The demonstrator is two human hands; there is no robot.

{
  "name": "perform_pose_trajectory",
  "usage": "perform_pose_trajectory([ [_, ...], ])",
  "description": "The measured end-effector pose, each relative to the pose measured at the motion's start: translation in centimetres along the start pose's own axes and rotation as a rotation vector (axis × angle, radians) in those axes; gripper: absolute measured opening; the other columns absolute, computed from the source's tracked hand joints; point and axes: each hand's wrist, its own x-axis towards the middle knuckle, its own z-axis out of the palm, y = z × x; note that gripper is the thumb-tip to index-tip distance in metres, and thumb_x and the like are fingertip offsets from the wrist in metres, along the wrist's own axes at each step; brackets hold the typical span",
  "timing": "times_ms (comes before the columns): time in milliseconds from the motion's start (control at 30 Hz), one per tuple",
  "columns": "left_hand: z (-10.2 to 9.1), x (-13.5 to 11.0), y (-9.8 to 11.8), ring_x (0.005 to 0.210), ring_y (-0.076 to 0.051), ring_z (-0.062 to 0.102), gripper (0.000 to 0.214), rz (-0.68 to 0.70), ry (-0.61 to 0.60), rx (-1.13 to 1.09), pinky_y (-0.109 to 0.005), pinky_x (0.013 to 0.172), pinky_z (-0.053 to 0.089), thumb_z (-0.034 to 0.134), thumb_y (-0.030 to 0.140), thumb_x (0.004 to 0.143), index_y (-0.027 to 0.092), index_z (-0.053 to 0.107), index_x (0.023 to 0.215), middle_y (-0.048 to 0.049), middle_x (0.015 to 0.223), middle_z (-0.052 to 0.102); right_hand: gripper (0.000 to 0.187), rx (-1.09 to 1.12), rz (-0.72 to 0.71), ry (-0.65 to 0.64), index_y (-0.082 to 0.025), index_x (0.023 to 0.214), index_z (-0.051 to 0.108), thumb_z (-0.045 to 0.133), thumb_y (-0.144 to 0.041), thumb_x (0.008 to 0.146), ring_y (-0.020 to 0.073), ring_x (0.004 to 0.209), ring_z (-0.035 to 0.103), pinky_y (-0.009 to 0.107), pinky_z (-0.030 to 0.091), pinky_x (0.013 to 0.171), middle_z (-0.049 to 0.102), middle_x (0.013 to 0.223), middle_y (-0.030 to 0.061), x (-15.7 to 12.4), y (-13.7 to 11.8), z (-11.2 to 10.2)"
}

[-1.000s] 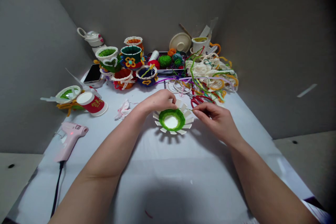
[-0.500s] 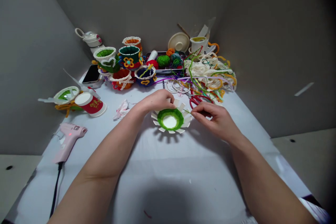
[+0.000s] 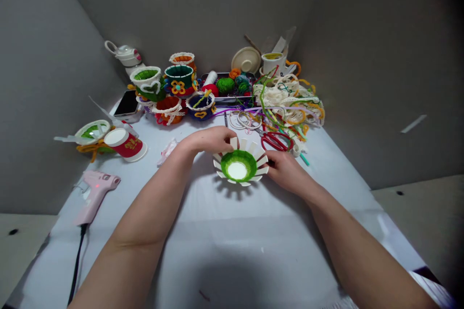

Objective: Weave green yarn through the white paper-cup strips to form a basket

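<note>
A paper cup cut into white strips (image 3: 238, 168) is splayed like a flower, its inside woven with light and dark green yarn around a white base. My left hand (image 3: 217, 140) is closed on a strip at the cup's far left rim, thumb inside. My right hand (image 3: 286, 170) lies against the cup's right side, its fingers curled behind the strips. Those fingertips are hidden, and no yarn shows from them now. Just beyond my right hand lie red-handled scissors (image 3: 277, 141).
A pink glue gun (image 3: 96, 195) with a black cord and a red paper cup (image 3: 125, 144) lie at left. Finished woven baskets (image 3: 179, 79) stack at the back, beside a tray with yarn balls (image 3: 225, 85). Tangled lace and cords (image 3: 290, 99) heap at back right.
My right hand has moved from holding a green yarn end off the cup's right to behind its right strips. The cup has shifted slightly right and tipped toward me, my left hand still on it.
</note>
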Motion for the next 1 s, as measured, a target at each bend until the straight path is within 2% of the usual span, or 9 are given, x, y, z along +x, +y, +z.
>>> perform_pose_trajectory([
  [100,-0.8,-0.6,0.3,0.071,-0.013,0.058,0.035,0.018,-0.101,0.040,-0.021,0.060,0.039,0.054,0.027,0.072,0.018,0.063,0.104,-0.0026,0.088,0.067,0.016,0.022,-0.009,0.043,-0.016,0.074,0.063,0.047,-0.012,0.075,0.0146,0.064,0.055,0.022,0.036,0.059,0.067,0.072,0.0025,0.2,0.1,0.4],
  [233,-1.2,-0.1,1.1,0.088,-0.016,0.058,0.045,0.087,0.012,0.101,-0.021,0.069,0.040,0.062,0.039,0.071,0.017,0.064,0.110,-0.0061,0.106,0.066,0.015,0.024,-0.034,0.064,-0.016,0.074,0.061,0.047,-0.011,0.074,0.0143,0.065,0.054,0.022,0.036,0.060,0.064,0.072,0.0023,0.3,0.1,0.7],
  [333,-0.3,0.9,1.5,0.079,-0.014,0.057,0.036,0.194,0.045,0.035,-0.020,0.066,0.039,0.062,0.035,0.072,0.017,0.068,0.102,-0.0031,0.094,0.068,0.014,0.026,-0.029,0.058,-0.016,0.075,0.061,0.048,-0.012,0.076,0.0147,0.066,0.054,0.022,0.036,0.060,0.064,0.073,0.0023,0.3,0.1,0.7],
  [400,0.6,1.4,1.5,0.069,-0.012,0.054,0.027,0.180,0.072,-0.003,-0.020,0.061,0.036,0.061,0.034,0.072,0.015,0.071,0.089,-0.0007,0.078,0.066,0.014,0.032,-0.027,0.054,-0.016,0.075,0.061,0.048,-0.011,0.076,0.0147,0.066,0.055,0.022,0.036,0.060,0.064,0.073,0.0024,0.3,0.1,0.8],
  [500,1.7,1.6,0.8,0.063,-0.010,0.050,0.024,0.120,0.126,-0.043,-0.020,0.058,0.034,0.061,0.035,0.071,0.014,0.071,0.080,0.0014,0.066,0.061,0.014,0.019,-0.030,0.056,-0.016,0.073,0.060,0.048,-0.013,0.077,0.0140,0.064,0.053,0.022,0.035,0.059,0.063,0.070,0.0020,0.3,0.2,0.9],
  [667,2.1,1.2,-0.1,0.063,-0.010,0.048,0.025,0.082,0.154,-0.091,-0.020,0.058,0.034,0.063,0.035,0.069,0.014,0.071,0.079,0.0019,0.064,0.060,0.017,-0.007,-0.008,0.073,-0.016,0.075,0.062,0.047,-0.018,0.082,0.0131,0.061,0.051,0.022,0.034,0.056,0.062,0.068,0.0019,0.2,0.2,0.7],
  [833,1.9,1.1,0.2,0.062,-0.010,0.048,0.025,0.082,0.159,-0.079,-0.020,0.057,0.033,0.062,0.035,0.070,0.013,0.070,0.079,0.0018,0.064,0.059,0.018,0.010,0.058,0.099,-0.016,0.077,0.065,0.050,-0.024,0.083,0.0133,0.060,0.053,0.023,0.037,0.056,0.065,0.069,0.0023,0.2,0.2,-0.3],
  [1000,1.8,0.6,1.0,0.060,-0.010,0.046,0.025,0.075,0.176,-0.005,-0.021,0.057,0.032,0.059,0.035,0.072,0.014,0.071,0.079,0.0016,0.062,0.059,0.023,0.193,0.125,0.117,-0.016,0.079,0.067,0.055,-0.035,0.083,0.0127,0.059,0.052,0.023,0.038,0.055,0.064,0.069,0.0020,-0.2,0.1,-1.5],
])
